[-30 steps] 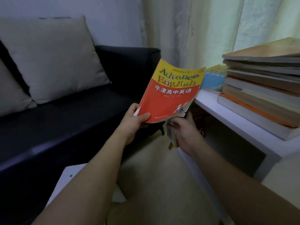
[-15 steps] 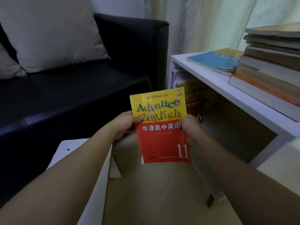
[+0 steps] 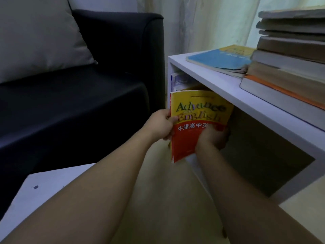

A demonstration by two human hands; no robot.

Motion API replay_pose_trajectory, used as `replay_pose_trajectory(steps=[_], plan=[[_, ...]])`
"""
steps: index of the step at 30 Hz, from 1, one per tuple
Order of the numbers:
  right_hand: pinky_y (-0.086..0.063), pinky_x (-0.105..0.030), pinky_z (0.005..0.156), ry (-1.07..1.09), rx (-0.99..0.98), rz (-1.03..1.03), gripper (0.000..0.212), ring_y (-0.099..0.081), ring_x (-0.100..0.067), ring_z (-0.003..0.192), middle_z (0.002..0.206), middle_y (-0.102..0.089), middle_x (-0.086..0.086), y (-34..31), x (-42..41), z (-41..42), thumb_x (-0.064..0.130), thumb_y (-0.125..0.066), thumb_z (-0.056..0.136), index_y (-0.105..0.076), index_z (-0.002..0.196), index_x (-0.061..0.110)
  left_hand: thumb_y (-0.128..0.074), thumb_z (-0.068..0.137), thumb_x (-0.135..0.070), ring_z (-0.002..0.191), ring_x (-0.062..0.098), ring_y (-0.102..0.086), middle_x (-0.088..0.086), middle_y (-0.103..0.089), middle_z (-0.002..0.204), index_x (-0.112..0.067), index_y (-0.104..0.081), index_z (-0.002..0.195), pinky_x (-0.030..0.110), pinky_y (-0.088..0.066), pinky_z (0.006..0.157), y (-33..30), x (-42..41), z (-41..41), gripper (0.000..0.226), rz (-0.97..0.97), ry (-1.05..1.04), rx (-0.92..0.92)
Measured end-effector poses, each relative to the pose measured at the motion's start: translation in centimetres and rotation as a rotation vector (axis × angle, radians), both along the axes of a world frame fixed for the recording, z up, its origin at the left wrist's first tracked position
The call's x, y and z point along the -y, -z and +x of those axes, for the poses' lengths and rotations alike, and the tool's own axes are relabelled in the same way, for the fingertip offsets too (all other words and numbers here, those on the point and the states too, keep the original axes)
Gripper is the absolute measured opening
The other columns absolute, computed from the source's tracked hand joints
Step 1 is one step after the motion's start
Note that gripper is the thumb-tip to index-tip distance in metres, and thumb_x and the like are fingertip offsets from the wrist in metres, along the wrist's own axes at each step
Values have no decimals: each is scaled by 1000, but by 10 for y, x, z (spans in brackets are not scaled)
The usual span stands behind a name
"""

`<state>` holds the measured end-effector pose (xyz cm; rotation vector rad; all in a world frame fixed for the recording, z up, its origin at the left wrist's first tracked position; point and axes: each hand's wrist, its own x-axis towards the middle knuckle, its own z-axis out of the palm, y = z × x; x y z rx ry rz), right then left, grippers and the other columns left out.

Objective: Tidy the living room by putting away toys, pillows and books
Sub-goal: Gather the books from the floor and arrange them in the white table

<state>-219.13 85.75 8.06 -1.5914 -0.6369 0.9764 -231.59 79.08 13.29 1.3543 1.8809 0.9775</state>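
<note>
A yellow and red "Advance with English" book (image 3: pixel 193 124) stands upright at the mouth of the white shelf unit's (image 3: pixel 228 88) lower compartment. My left hand (image 3: pixel 162 125) pinches its left edge, thumb on the cover. My right hand (image 3: pixel 213 138) grips its right side, fingers curled behind the cover. Behind it, other upright books (image 3: pixel 178 81) stand at the left end of the compartment, mostly hidden.
On top of the shelf unit lie a blue book (image 3: pixel 221 59) and a tall stack of books (image 3: pixel 288 55). A black sofa (image 3: pixel 88 95) with a grey pillow (image 3: pixel 38 36) stands on the left. A white low table corner (image 3: pixel 44 184) is near my left forearm. Curtains hang behind.
Both hands have carried the book forward and to the right, from in front of me to the mouth of the shelf compartment. The view has moved closer to the shelf.
</note>
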Motion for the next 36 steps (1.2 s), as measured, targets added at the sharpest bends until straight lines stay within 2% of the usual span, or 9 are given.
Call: replay_pose_trajectory(steps=[2, 5, 7, 10, 13, 17, 24, 30, 36], plan=[[-47, -33, 91, -33, -155, -4, 47, -55, -30, 119, 136, -52, -12, 9, -19, 3, 29, -51, 94, -45, 138, 15, -46, 102, -29, 60, 18, -64, 9, -69, 79, -17, -60, 105, 30, -51, 53, 0, -17, -1, 18, 28, -2, 20], [-50, -24, 75, -205, -378, -71, 37, -59, -24, 106, 122, -59, -8, 34, -42, 4, 18, -49, 96, -51, 131, 8, -46, 102, -27, 66, 16, -66, 1, -67, 79, -20, -59, 102, 27, -50, 54, 11, -36, -3, 15, 26, -6, 8], [-50, -19, 66, -295, -427, -127, 39, -59, -22, 100, 114, -61, -7, 56, -51, -3, 26, -51, 96, -55, 129, 7, -45, 102, -27, 69, 12, -64, -3, -65, 80, -21, -59, 103, 25, -49, 54, 25, -49, -5, 14, 8, -25, -11], [-46, -29, 79, -303, -521, -150, 45, -59, -26, 100, 120, -62, -9, 75, -50, -16, 40, -52, 96, -54, 130, 11, -45, 102, -30, 77, 14, -66, -2, -67, 91, -21, -60, 112, 31, -56, 64, 43, -61, -7, 20, 32, -107, -20], [-50, -19, 55, -242, -618, 5, 31, -56, -16, 82, 111, -58, -4, 73, -54, -33, 20, -43, 102, -45, 132, 19, -45, 101, -33, 81, 16, -67, 1, -68, 98, -19, -59, 115, 34, -59, 67, 55, -73, -9, 25, 83, -122, -95], [-46, -28, 75, -149, -512, 132, 37, -59, -26, 103, 124, -59, -7, 82, -93, -48, 20, -46, 94, -54, 129, 15, -46, 99, -37, 79, 20, -68, 3, -68, 97, -19, -61, 107, 40, -61, 68, 67, -85, -14, 24, 132, -102, -159], [-47, -26, 73, -172, -458, 173, 46, -57, -24, 104, 128, -55, -11, 105, -102, -43, 17, -47, 97, -42, 142, 13, -43, 100, -38, 94, 23, -68, 7, -67, 111, -15, -59, 111, 41, -61, 73, 77, -89, -6, 30, 228, -63, -247], [-46, -48, 100, -152, -409, 157, 57, -55, -29, 120, 138, -52, -10, 110, -103, -46, 30, -57, 88, -41, 142, 19, -45, 98, -45, 81, 21, -69, 6, -68, 100, -16, -56, 102, 39, -61, 66, 76, -94, -17, 32, 159, -83, -341], [-44, -34, 91, -156, -399, 138, 53, -52, -25, 122, 140, -49, -9, 110, -99, -43, 20, -55, 95, -37, 145, 16, -46, 97, -45, 82, 25, -68, 8, -68, 101, -16, -57, 102, 42, -60, 68, 76, -89, -17, 31, 119, -56, -428]])
